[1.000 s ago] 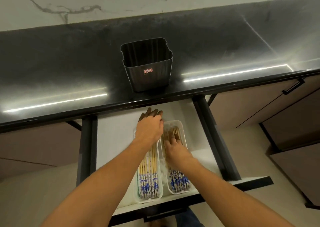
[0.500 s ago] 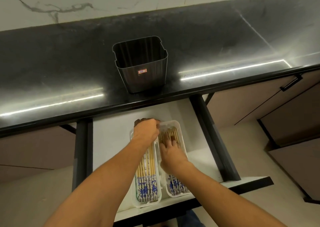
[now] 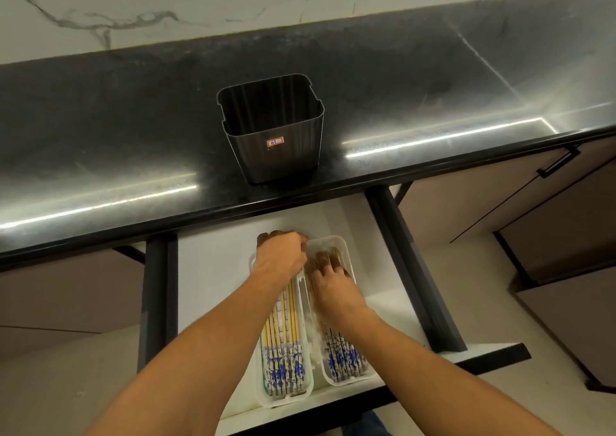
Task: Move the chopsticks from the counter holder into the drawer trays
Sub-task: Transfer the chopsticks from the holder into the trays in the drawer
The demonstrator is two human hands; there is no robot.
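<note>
Beneath one holder [image 3: 271, 129] on the desk [image 3: 100, 142] lie two trays: the left hand [image 3: 280, 255] curls over the left tray [image 3: 283, 401], grip unclear; the right hand [image 3: 328, 282] presses flat-fingered on chopsticks [image 3: 343, 355] in the right tray [image 3: 328, 238].

Drawer floor [image 3: 213, 269] bare left — counter edge [image 3: 216, 214] overhead

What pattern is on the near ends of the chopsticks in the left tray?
The chopsticks carry a blue floral print on white there; the head view shows it best.
</note>
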